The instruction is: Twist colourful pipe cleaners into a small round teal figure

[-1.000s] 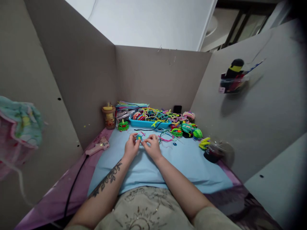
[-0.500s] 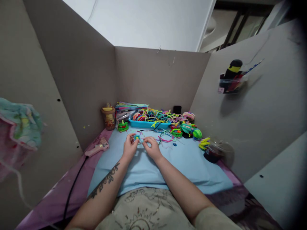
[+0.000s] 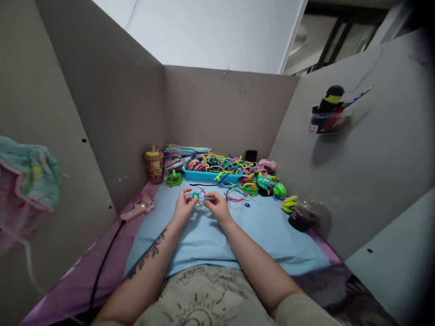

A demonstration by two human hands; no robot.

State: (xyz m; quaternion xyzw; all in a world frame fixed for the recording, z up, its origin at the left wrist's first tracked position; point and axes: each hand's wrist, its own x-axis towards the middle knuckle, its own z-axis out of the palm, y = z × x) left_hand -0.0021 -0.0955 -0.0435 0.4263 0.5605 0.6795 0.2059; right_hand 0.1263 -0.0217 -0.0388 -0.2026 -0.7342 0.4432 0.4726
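Observation:
My left hand (image 3: 184, 206) is closed, pinching a small teal fuzzy pipe-cleaner piece (image 3: 195, 195) with a yellow middle between thumb and fingertips. Just right of it, my right hand (image 3: 217, 207) has its thumb and forefinger slightly apart, close to the piece but showing nothing gripped between them. Thin pale strands show below and between the hands, too fine to make out. Beyond the hands, cut pink and green pipe cleaners (image 3: 234, 198) lie loose on the light blue cloth (image 3: 258, 235), near a small dark blue round item (image 3: 247, 205).
A blue tray (image 3: 212, 175) heaped with coloured pipe cleaners stands at the back. Left of it are a green frog-like figure (image 3: 174, 179) and a lidded cup (image 3: 155, 168). A pink glue gun (image 3: 138, 210) lies left; fuzzy figures (image 3: 264, 181) and a dark tub (image 3: 302, 219) stand right.
My right thumb and forefinger have parted from a pinch, and the hand has shifted slightly away from the piece. The left hand keeps hold of the teal piece, now turned slightly.

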